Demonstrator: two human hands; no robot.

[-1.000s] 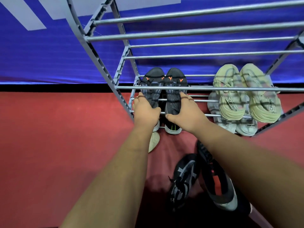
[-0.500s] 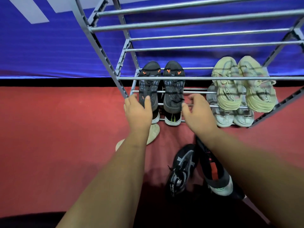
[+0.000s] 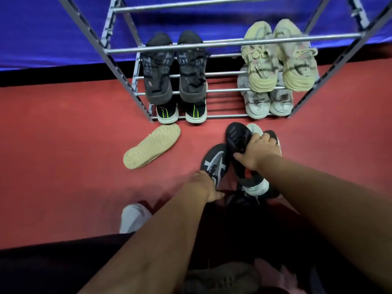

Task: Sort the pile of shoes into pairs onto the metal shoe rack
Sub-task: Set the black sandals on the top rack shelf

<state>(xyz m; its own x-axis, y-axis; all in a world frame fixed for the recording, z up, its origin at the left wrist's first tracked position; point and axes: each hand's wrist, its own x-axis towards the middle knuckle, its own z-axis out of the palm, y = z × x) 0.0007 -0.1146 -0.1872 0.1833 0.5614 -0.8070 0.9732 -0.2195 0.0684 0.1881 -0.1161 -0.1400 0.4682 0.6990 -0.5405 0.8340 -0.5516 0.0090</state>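
The metal shoe rack [image 3: 233, 40] stands against the blue wall. A black pair [image 3: 174, 68] sits on its left side above a dark pair with green stripes [image 3: 181, 112]. On the right, a pale yellow pair [image 3: 277, 60] sits above a grey-white pair [image 3: 267, 102]. On the red floor in front, my right hand [image 3: 257, 150] grips a black shoe with a white heel [image 3: 239, 141]. My left hand [image 3: 204, 185] rests on a black shoe with white stripes [image 3: 215, 162], fingers curled at its heel end.
A beige shoe [image 3: 151, 146] lies sole-up on the floor left of the pile. A white shoe [image 3: 133, 217] lies near my left arm. Dark shoes [image 3: 218, 276] lie in shadow at the bottom. The middle of the rack's lower shelves holds nothing.
Both hands have left the black pair on the rack and dropped back to the floor pile. The right hand has taken hold of a black shoe; the left has reached the striped one.
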